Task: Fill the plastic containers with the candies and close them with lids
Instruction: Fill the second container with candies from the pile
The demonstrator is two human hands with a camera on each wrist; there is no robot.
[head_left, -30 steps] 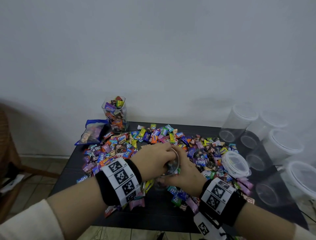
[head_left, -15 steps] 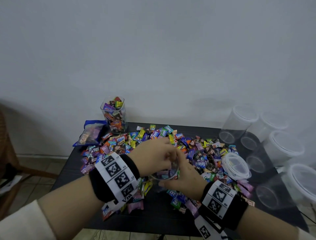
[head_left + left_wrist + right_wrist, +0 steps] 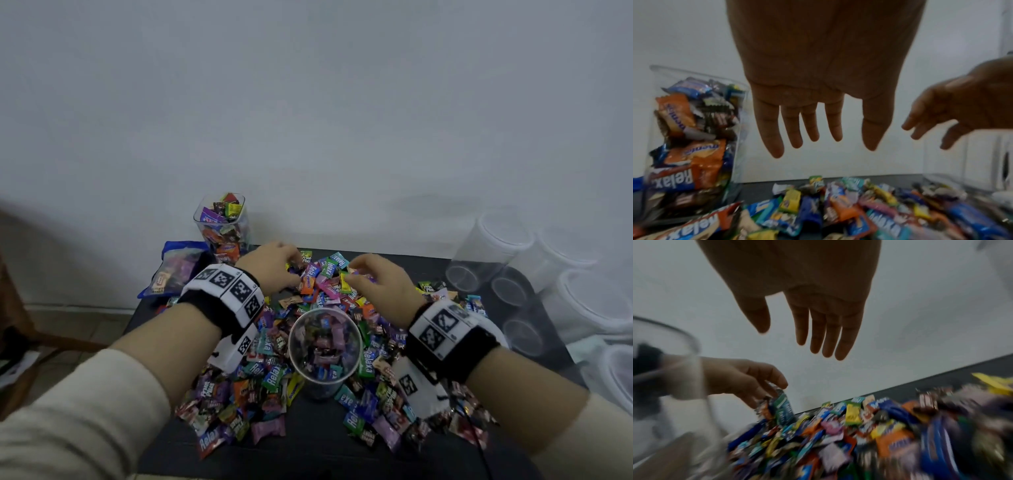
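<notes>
Hovering apart, both hands [image 3: 274, 265] [image 3: 380, 284] flank the candies [image 3: 325, 284] beyond the container [image 3: 323, 346].

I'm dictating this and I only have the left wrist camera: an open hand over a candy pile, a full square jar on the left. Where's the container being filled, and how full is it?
Observer: The head view shows a round clear container standing upright in the candy pile, toward the table's front edge. It holds candies below the rim and has no lid.
Operator: Any more containers left to fill?
Observer: Yes, several empty containers with white lids sit at the table's right side.
Operator: Is the right hand holding anything?
Observer: No. In the right wrist view the right hand has straight fingers with nothing in them.
</notes>
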